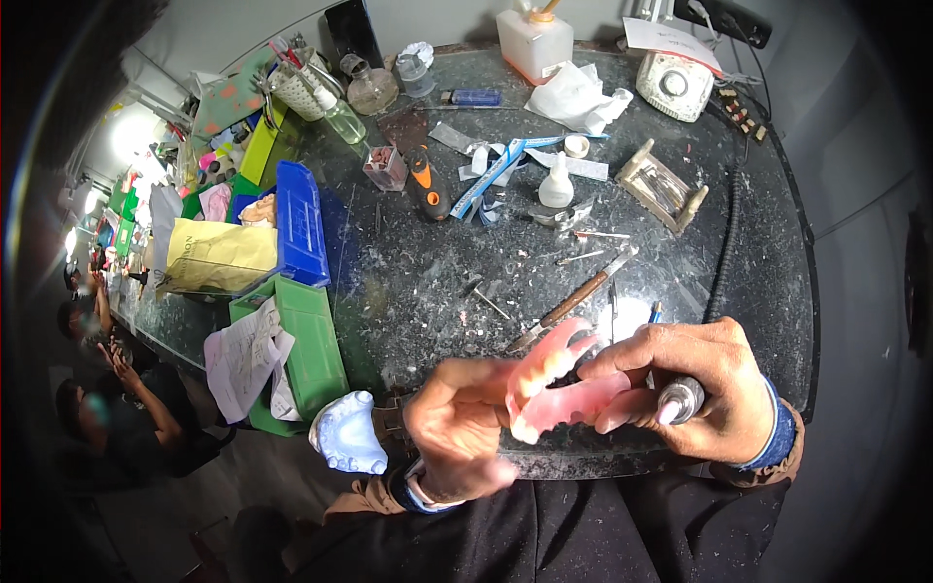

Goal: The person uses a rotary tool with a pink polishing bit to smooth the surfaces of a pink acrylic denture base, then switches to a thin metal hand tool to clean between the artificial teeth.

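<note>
The denture (583, 396) is held up between both hands over the near edge of the surface (428, 311); the left hand (457, 418) pinches its left end between thumb and fingers; the right hand (705, 379) has its index finger and thumb at the other end, its remaining fingers curled round a dark, round tool (683, 395); the step looks like checking or dressing the denture, so a firm left pinch, without squeezing the arch, should serve best; the tool's end is better kept off the teeth while the piece is turned, and light passes with the hands braced together would likely spare the thin pink rim; as for writing, the yellow envelope (222, 255) bears dark print, the blue strip (496, 175) pale lettering and the paper (248, 360) faint marks too small to read.
</note>
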Demonstrator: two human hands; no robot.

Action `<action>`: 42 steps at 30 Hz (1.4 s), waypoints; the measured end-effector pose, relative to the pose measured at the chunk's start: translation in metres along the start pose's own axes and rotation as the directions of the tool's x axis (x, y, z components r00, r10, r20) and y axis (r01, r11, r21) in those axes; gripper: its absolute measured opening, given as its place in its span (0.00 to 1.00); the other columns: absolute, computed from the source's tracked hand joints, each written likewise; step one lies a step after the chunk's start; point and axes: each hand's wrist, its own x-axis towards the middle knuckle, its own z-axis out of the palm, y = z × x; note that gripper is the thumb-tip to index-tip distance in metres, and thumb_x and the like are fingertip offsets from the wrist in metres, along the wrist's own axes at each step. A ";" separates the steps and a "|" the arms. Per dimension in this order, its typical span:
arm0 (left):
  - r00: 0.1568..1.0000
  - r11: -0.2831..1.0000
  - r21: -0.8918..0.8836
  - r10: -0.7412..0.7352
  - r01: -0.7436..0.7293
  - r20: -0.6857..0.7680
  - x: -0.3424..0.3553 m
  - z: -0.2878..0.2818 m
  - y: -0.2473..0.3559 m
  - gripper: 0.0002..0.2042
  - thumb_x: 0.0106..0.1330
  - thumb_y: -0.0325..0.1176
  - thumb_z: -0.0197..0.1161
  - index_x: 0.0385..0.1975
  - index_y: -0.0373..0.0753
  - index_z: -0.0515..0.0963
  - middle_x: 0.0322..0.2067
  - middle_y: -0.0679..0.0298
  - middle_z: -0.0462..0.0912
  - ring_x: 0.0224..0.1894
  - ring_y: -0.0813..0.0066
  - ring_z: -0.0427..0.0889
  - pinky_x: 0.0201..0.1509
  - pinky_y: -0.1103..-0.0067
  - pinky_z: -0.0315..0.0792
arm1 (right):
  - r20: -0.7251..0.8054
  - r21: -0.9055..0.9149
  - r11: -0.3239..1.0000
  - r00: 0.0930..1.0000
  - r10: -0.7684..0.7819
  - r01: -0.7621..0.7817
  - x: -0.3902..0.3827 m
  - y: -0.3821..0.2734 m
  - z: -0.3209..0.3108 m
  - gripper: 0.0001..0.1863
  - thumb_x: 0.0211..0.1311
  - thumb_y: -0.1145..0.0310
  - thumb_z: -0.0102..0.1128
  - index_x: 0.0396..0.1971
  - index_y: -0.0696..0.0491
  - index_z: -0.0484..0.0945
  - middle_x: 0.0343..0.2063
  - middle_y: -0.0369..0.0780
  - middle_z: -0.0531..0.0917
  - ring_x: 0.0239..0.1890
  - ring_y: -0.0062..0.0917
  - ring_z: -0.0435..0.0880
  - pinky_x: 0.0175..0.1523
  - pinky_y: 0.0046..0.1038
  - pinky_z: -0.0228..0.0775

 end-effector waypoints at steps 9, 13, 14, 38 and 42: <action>1.000 0.975 0.220 0.020 -0.021 0.005 0.003 0.002 -0.001 0.18 0.51 0.18 0.62 0.40 0.29 0.64 0.47 0.36 0.71 0.56 0.47 0.69 0.59 0.54 0.62 | -0.201 -0.640 0.767 0.954 -0.224 0.045 -0.002 0.004 0.023 0.27 0.31 0.50 0.77 0.21 0.53 0.71 0.10 0.33 0.72 0.10 0.20 0.73 0.15 0.21 0.62; 0.993 0.951 0.286 0.117 -0.115 0.008 0.002 0.002 -0.002 0.19 0.48 0.17 0.65 0.38 0.31 0.63 0.41 0.43 0.72 0.52 0.48 0.72 0.55 0.56 0.66 | -0.188 -0.687 0.724 0.949 -0.252 0.056 0.000 0.014 0.037 0.29 0.42 0.41 0.66 0.14 0.52 0.65 0.08 0.33 0.64 0.07 0.21 0.69 0.12 0.23 0.59; 0.990 0.941 0.308 0.142 -0.137 0.006 0.000 0.003 -0.002 0.20 0.48 0.17 0.66 0.38 0.32 0.63 0.40 0.45 0.72 0.51 0.48 0.73 0.54 0.57 0.68 | -0.188 -0.685 0.726 0.951 -0.247 0.053 0.000 0.015 0.038 0.29 0.42 0.41 0.66 0.14 0.52 0.65 0.08 0.33 0.64 0.07 0.21 0.69 0.12 0.23 0.59; 0.968 0.781 0.583 0.249 -0.225 0.040 -0.003 -0.001 -0.004 0.23 0.40 0.22 0.74 0.30 0.33 0.62 0.28 0.59 0.77 0.32 0.68 0.83 0.37 0.80 0.77 | -0.143 -0.719 0.688 0.947 -0.287 0.100 0.007 0.021 0.036 0.28 0.43 0.40 0.63 0.11 0.48 0.63 0.09 0.30 0.64 0.08 0.18 0.70 0.13 0.21 0.58; 0.984 0.864 0.472 0.168 -0.174 0.055 -0.001 -0.004 -0.002 0.21 0.42 0.21 0.72 0.30 0.32 0.64 0.30 0.57 0.76 0.32 0.69 0.83 0.36 0.81 0.77 | -0.102 -0.736 0.657 0.931 -0.350 0.166 0.007 0.025 0.036 0.28 0.43 0.40 0.63 0.10 0.48 0.62 0.08 0.30 0.63 0.08 0.17 0.67 0.13 0.20 0.55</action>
